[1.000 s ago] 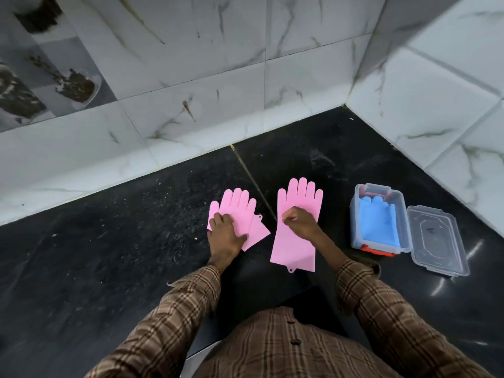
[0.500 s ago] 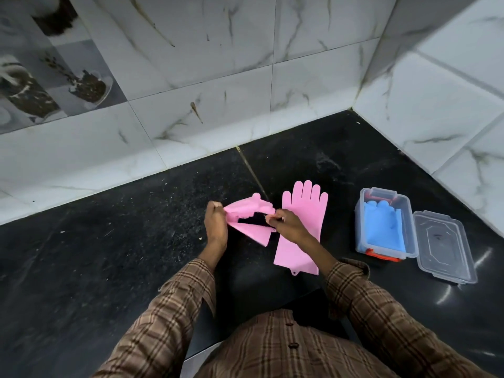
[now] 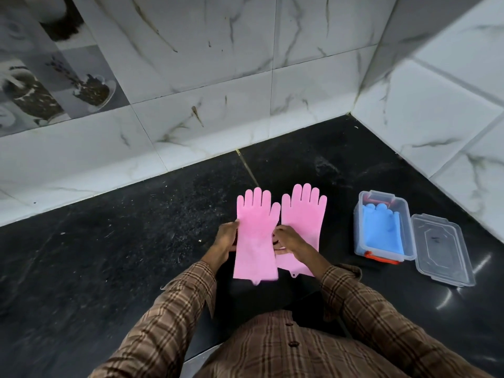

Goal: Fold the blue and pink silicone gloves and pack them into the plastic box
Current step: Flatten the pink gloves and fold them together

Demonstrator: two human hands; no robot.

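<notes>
Gloves: one pink glove [image 3: 256, 236] is held flat over the floor [image 3: 109, 255], left hand [image 3: 225, 237] and right hand [image 3: 286, 238] pinching its side edges mid-length. Soft, limp silicone, likely grippy; folding should start from the cuff. Blue glove [image 3: 381, 230] already lies in the box [image 3: 357, 227].

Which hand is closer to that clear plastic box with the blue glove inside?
Right. The right hand lies between the pink gloves, nearer the clear plastic box; the left hand sits farther away.
</notes>
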